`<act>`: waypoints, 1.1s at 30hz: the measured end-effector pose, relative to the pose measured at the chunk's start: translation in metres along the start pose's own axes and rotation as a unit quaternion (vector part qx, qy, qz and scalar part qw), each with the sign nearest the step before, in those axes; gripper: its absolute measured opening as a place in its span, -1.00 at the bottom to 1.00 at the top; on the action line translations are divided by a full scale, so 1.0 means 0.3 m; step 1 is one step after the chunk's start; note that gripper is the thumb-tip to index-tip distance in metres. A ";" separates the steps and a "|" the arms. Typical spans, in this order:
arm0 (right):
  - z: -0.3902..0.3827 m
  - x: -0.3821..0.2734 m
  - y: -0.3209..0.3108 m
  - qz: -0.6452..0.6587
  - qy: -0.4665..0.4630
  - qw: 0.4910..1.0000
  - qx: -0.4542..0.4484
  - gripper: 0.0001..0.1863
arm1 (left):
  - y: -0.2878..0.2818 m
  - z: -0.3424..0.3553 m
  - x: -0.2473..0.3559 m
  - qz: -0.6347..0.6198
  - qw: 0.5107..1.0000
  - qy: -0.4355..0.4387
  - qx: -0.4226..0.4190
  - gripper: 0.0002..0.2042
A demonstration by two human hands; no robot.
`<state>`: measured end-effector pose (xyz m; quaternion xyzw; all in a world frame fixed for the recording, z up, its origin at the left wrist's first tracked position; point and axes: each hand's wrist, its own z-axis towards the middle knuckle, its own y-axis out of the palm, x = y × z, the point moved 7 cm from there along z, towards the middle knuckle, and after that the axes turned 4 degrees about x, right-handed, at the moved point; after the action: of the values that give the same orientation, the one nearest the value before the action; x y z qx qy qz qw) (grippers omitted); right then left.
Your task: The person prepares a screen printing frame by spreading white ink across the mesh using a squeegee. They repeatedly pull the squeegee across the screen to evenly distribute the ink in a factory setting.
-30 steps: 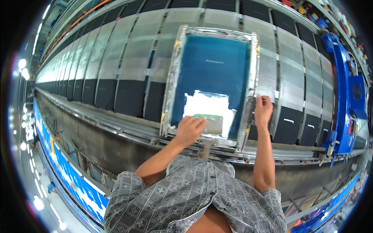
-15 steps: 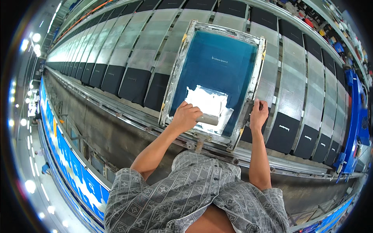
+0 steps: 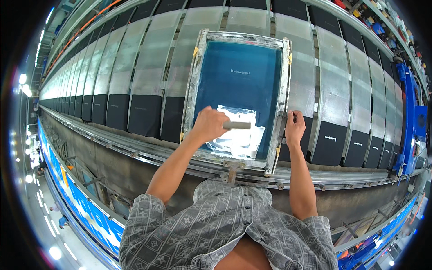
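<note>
A screen-printing frame, with smeared rails, lies before me with blue mesh stretched across it. White ink is spread in a ragged patch on the near part of the mesh. My left hand is closed round one end of a grey squeegee, which extends rightward over the ink; whether its lower edge touches the mesh I cannot tell. Beside the frame's right rail, my right hand has its fingers curled together at a dark fitting. What they grip, if anything, is hidden.
Long pale printing boards with black fabric pieces at their ends run in a row to both sides. A metal rail passes between me and the boards. Blue machinery stands at the far right; shelves with mixed items are at the upper right.
My left hand and the squeegee have moved away from the frame's near rail, over the white ink. The ink near that rail looks more thinly spread. My right hand stays beside the right rail.
</note>
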<state>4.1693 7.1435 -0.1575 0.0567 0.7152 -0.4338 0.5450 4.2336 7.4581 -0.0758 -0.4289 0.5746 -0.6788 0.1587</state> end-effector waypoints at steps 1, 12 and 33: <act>0.001 -0.003 -0.006 -0.010 0.005 1.000 -0.015 -0.69 | -0.009 0.043 -0.007 0.014 1.000 0.005 -0.006 -0.83; -0.109 -0.561 0.247 -0.178 -0.268 0.864 -0.387 -0.69 | -0.024 0.247 -0.064 0.050 0.997 0.015 -0.050 -0.80; -0.116 -0.491 0.327 -0.147 -0.349 0.874 -0.306 -0.83 | 0.006 0.238 -0.067 0.043 0.998 0.039 -0.007 -0.86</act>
<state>4.2569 7.2855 -0.0892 -0.3734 0.5757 -0.2599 0.6794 4.2994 7.4258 -0.0876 -0.3782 0.6028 -0.6837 0.1618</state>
